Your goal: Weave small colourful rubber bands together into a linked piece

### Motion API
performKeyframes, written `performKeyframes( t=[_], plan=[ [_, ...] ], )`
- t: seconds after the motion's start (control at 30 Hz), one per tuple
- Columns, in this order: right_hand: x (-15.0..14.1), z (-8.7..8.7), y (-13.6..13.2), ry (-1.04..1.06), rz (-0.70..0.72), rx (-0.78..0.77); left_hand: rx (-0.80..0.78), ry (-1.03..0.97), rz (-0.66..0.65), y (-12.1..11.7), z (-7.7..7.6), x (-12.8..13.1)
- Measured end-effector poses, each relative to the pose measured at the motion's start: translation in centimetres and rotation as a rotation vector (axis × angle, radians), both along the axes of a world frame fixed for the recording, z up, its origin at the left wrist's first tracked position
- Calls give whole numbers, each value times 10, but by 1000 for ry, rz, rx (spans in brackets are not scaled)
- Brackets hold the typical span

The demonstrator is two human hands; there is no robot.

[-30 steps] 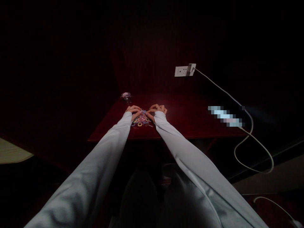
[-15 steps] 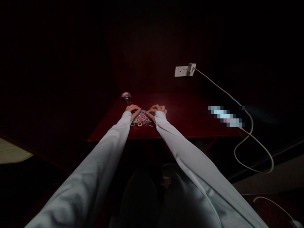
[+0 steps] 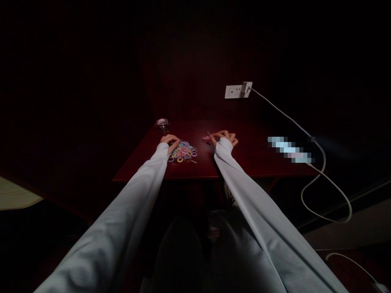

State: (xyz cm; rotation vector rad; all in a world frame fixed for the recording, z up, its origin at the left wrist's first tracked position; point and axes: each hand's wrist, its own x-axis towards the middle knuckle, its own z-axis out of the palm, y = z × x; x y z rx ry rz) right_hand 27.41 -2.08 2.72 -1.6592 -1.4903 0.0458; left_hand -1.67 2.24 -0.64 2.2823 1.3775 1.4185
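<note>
Mostly, the wall point(image 3: 195, 73) is lost in shadow, its edges impossible to trace. Against it stands a dark red tabletop point(image 3: 250, 158), its far right corner sunk in darkness. Two pale sleeves point(image 3: 122, 211) reach in from the bottom of the frame, which cuts them off, and cover parts of the front edge. At the left border a pale yellow surface point(image 3: 18, 195) shows only in part. A white cable point(image 3: 348, 203) loops down on the right; near it, pixelation point(image 3: 290, 149) masks whatever lies at that end.

The person's hands are well apart. The left hand point(image 3: 168, 139) curls at the edge of a pile of coloured bands point(image 3: 183, 152), hiding that side; whether its fingers clamp one cannot be told. The right hand point(image 3: 226, 136) has thumb and forefinger drawn close over a small pink clump point(image 3: 207, 139), partly screening it; their grip is too small to read. The pile lies on the tabletop between the hands, nearer the left, single bands blurring together. A plug half covers the wall socket point(image 3: 233, 92). Behind the left hand, a clear jar point(image 3: 162, 123) has indistinct contents.
</note>
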Motion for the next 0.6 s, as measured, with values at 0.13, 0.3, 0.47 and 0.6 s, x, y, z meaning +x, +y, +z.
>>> performKeyframes(
  t=[0.13, 0.3, 0.47, 0.6],
  plan=[
    [21, -4, 7, -24, -71, -25, -13, -7, 8, 1, -1, 0],
    [21, -5, 8, -158, -31, -70, -67, -10, 31, 5, -1, 0],
    [19, -3, 5, -225, -24, -144, -71, 38, 34, -6, 4, 1],
    [18, -2, 3, -243, -33, -203, -95, 81, 32, -20, 12, 4]
  ],
)
